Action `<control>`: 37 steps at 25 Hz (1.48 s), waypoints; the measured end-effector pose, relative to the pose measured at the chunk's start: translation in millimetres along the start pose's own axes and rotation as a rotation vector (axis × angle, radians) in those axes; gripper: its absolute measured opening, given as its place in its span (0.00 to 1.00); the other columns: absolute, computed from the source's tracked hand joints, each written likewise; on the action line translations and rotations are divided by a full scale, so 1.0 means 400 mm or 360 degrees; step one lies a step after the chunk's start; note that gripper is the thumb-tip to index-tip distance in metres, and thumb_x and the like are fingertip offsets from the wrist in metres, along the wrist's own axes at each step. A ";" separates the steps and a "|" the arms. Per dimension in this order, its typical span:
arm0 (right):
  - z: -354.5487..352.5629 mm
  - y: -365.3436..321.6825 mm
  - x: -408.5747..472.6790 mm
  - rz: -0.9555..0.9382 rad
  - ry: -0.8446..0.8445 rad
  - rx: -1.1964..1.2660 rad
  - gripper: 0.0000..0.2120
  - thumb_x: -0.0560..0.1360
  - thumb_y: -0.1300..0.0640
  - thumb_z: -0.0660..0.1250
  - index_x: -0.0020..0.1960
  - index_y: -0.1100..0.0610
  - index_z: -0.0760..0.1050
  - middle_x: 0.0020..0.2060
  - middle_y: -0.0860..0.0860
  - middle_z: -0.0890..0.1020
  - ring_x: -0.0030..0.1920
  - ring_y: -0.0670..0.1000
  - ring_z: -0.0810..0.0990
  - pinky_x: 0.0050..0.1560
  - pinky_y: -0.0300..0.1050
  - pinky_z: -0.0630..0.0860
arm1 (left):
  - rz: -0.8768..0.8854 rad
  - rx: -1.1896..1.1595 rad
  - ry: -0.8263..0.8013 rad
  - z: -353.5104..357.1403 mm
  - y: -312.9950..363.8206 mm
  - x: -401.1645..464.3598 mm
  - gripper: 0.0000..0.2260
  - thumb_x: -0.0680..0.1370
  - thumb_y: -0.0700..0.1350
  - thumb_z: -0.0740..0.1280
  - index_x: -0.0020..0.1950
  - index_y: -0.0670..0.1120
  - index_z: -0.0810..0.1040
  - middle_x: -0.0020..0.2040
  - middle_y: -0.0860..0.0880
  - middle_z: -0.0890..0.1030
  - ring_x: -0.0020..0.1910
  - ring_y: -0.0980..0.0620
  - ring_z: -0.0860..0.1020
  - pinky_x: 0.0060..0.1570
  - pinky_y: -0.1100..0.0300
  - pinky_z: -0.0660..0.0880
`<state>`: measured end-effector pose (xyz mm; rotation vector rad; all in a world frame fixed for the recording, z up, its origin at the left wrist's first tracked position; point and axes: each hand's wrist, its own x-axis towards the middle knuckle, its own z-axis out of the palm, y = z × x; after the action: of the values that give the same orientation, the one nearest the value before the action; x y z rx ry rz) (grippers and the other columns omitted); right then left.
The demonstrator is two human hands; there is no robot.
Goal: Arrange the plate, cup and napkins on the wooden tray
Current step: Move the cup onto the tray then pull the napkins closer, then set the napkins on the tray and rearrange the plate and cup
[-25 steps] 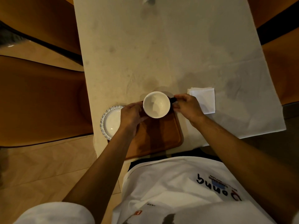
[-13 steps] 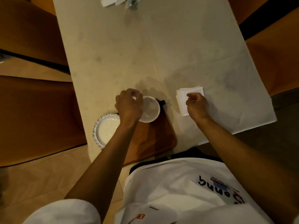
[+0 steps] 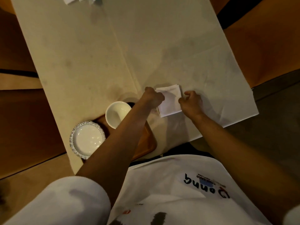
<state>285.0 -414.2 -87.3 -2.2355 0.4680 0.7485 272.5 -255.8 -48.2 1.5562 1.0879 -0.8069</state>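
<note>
Napkins, a small stack of white square paper ones [image 3: 170, 101], lie on the pale tablecloth [image 3: 97, 54] just to the right of the brown wooden tray [image 3: 146, 140], and both my hands are at them. My left hand [image 3: 153, 96] reaches across the tray and is curled at the stack's left edge, fingers bent down onto the corner; it looks like a pinch on the paper, though the fingertips are hidden under the knuckles. My right hand [image 3: 192, 101] is half curled at the right edge, thumb and forefinger bent toward the stack, and I cannot tell whether they already grip it or only touch it.

The round white cup [image 3: 117, 113] stands upright on the far end of the tray, its dark handle side partly covered by my left forearm. The small white plate with a fluted rim [image 3: 86, 139] sits to the left of the tray, touching or overlapping its left edge; I cannot tell which. Most of the tray is hidden beneath my arm.

Some crumpled white papers [image 3: 71, 0] lie at the far edge of the table.
</note>
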 end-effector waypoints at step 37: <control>0.253 0.102 -0.318 -0.0541 -0.0515 -0.0349 0.22 0.75 0.59 0.68 0.69 0.55 0.74 0.58 0.53 0.83 0.53 0.52 0.80 0.53 0.44 0.75 | 0.0076 -0.1062 0.0029 -0.174 -0.646 -0.173 0.15 0.76 0.33 0.65 0.63 0.40 0.79 0.59 0.39 0.83 0.55 0.40 0.83 0.58 0.42 0.80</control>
<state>128.5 -354.1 -85.5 -2.2509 -0.1547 0.9888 4.6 -188.6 -61.9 1.0172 1.1728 -0.3362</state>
